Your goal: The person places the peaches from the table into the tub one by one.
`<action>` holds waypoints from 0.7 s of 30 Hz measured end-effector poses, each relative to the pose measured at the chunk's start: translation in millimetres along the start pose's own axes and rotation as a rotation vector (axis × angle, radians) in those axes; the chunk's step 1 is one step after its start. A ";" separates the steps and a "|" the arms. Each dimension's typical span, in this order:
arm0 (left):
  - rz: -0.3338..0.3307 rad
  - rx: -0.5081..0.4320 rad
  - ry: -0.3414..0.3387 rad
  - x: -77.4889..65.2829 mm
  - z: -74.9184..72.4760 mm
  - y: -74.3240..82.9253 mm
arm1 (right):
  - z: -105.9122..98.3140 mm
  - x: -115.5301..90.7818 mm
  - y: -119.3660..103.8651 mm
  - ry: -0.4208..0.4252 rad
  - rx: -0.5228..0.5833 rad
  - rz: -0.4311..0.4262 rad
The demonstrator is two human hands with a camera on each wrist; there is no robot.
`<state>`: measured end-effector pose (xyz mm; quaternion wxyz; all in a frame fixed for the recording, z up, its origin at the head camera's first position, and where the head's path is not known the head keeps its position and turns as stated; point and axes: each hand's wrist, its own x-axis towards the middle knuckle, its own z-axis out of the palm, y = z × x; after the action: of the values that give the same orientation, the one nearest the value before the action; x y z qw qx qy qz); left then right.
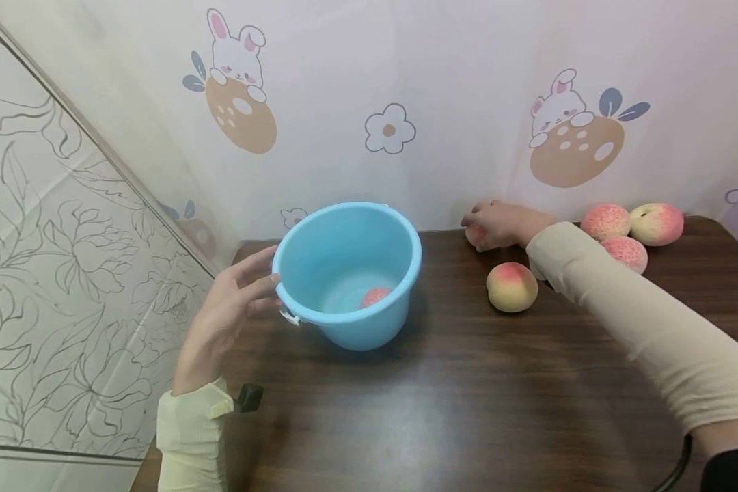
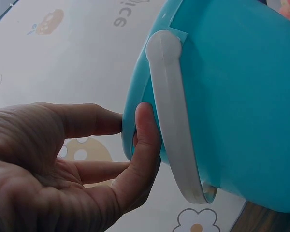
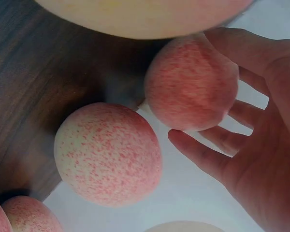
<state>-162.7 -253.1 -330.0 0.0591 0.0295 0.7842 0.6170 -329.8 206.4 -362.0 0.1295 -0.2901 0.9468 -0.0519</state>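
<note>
My left hand [image 1: 230,304] pinches the rim of a light blue bucket [image 1: 369,335] that leans toward me; in the left wrist view, thumb and fingers lie on both sides of the rim [image 2: 130,116], beside the white handle [image 2: 176,121]. Inside the bucket lies one pink peach [image 1: 375,296]. At the table's back edge, my right hand [image 1: 504,225] curls over a pink peach [image 1: 475,234]; in the right wrist view its fingers wrap around this peach [image 3: 192,84]. A yellow and pink peach [image 1: 512,287] sits just in front of that hand.
Several more peaches, one of them yellowish [image 1: 656,224], cluster at the back right behind my right forearm. The dark wooden table [image 1: 455,410] ends against a wall [image 1: 467,102] with rabbit prints. A floral panel [image 1: 67,273] stands along the left side.
</note>
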 end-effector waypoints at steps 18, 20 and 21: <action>-0.002 0.010 0.004 -0.2 -0.6 0.8 | 16.2 10.6 6.9 -0.022 -0.042 0.012; -0.002 0.013 0.004 0.0 0.1 0.8 | 17.1 12.6 7.3 -0.028 -0.056 0.025; -0.001 0.012 0.004 0.1 0.4 0.8 | 17.5 13.7 7.2 -0.031 -0.062 0.032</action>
<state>-162.7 -252.5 -329.3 0.0575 0.0281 0.7879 0.6124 -339.7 204.3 -383.0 0.1357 -0.2795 0.9504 -0.0161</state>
